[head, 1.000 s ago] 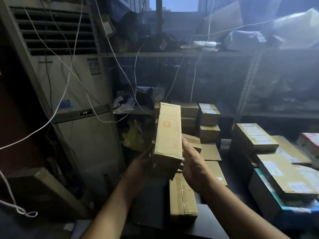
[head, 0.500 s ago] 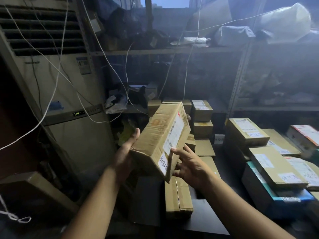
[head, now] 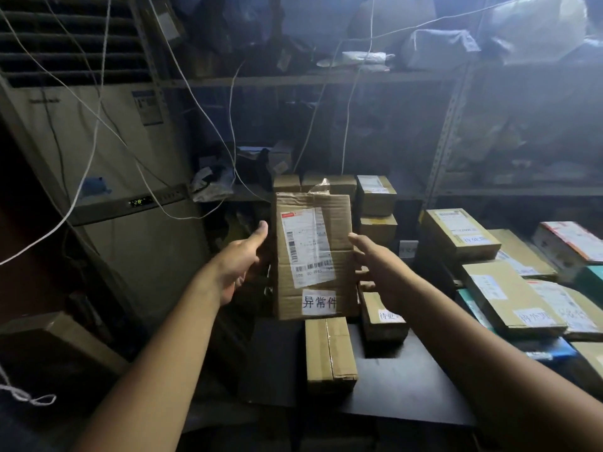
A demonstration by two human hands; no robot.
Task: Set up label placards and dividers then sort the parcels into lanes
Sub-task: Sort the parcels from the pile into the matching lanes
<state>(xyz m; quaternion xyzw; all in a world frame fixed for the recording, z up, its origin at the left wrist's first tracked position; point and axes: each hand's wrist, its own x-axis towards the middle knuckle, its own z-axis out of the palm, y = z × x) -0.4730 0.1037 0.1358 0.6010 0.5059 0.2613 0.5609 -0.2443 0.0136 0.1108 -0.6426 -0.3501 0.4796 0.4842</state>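
Note:
I hold a brown cardboard parcel [head: 313, 256] upright above the dark table [head: 401, 393], its shipping label and a white handwritten sticker facing me. My left hand [head: 239, 261] grips its left edge, thumb up along the side and fingers behind. The right edge is held by my right hand [head: 375, 265], thumb in front and fingers behind. Below lie a long narrow carton [head: 329, 353] and a small stickered box [head: 385, 318]. A small white placard [head: 408, 247] stands further back.
Several labelled parcels [head: 509, 295] are stacked at the right, and a column of small boxes [head: 375, 197] stands behind the held parcel. A tall air conditioner [head: 114, 151] fills the left. White cords [head: 202, 115] hang in front of metal shelving [head: 326, 80].
The parcel has been turned from edge-on to label-facing and upright. My hands have shifted to its left and right edges, and the view moved closer.

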